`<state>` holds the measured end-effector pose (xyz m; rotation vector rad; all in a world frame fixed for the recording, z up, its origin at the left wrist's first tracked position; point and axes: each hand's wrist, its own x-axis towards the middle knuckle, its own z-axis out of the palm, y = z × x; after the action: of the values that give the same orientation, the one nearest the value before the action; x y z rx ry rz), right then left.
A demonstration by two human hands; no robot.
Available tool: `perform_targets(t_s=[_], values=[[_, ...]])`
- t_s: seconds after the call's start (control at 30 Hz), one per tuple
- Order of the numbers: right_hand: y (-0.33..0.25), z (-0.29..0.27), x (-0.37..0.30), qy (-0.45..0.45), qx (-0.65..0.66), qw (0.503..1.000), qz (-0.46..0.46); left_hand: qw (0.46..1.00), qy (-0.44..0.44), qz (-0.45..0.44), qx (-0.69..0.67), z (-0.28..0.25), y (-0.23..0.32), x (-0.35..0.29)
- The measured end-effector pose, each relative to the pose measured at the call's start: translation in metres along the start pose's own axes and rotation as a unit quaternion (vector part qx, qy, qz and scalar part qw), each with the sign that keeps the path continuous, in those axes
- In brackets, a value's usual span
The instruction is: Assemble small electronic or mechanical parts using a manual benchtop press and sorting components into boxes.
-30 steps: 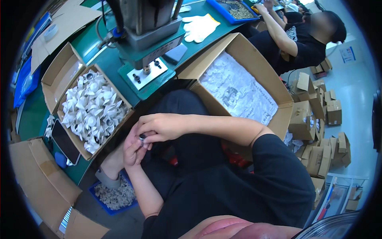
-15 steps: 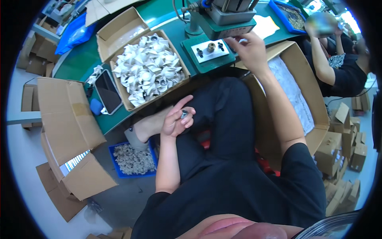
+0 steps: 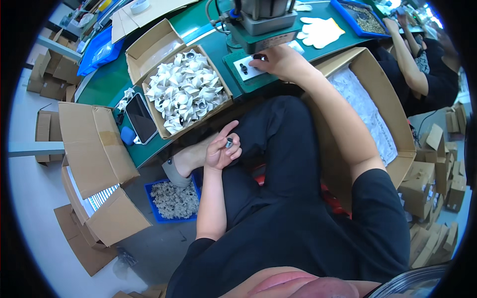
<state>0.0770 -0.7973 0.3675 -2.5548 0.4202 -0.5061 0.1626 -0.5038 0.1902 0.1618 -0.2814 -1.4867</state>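
Observation:
Over my lap, my left hand (image 3: 221,151) is curled with its index finger stretched out. A small shiny metal sleeve (image 3: 229,143) is held in its fingers. My right hand (image 3: 284,62) reaches under the head of a green bench press (image 3: 263,37). Its fingers are pinched together over the pale metal fixture plate (image 3: 252,73), which has dark bolts on it. Whatever those fingertips grip is hidden by the hand. Left of the press, an open carton (image 3: 161,130) is heaped with white bladed plastic impellers (image 3: 186,89).
A phone (image 3: 140,118) lies on the green bench beside the carton. White gloves (image 3: 320,33) and a blue tray of small parts (image 3: 365,20) are to the right of the press. A big lined carton (image 3: 397,171) stands by my right leg. A blue bin (image 3: 158,214) sits on the floor. A co-worker (image 3: 420,74) sits at far right.
My right hand has moved left and down from beside the press head onto the fixture, covering the brass-coloured piece at its middle. My left hand keeps the metal sleeve. The view has shifted slightly.

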Motion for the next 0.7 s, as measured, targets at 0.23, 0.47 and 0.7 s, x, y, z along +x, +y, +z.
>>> perform_targets(t_s=[0.23,0.47,0.7], values=[[0.052,-0.055,-0.078,0.134,-0.024,0.99,-0.033,0.915,0.305,0.045,0.261,-0.038,0.065,-0.03],[0.182,-0.112,-0.408,-0.133,-0.149,0.876,0.439,0.294,0.247,-0.154,0.911,-0.165,0.151,-0.09],[0.098,-0.058,-0.503,-0.179,-0.008,0.859,0.48,0.584,0.245,-0.169,0.755,-0.167,0.148,-0.032]])
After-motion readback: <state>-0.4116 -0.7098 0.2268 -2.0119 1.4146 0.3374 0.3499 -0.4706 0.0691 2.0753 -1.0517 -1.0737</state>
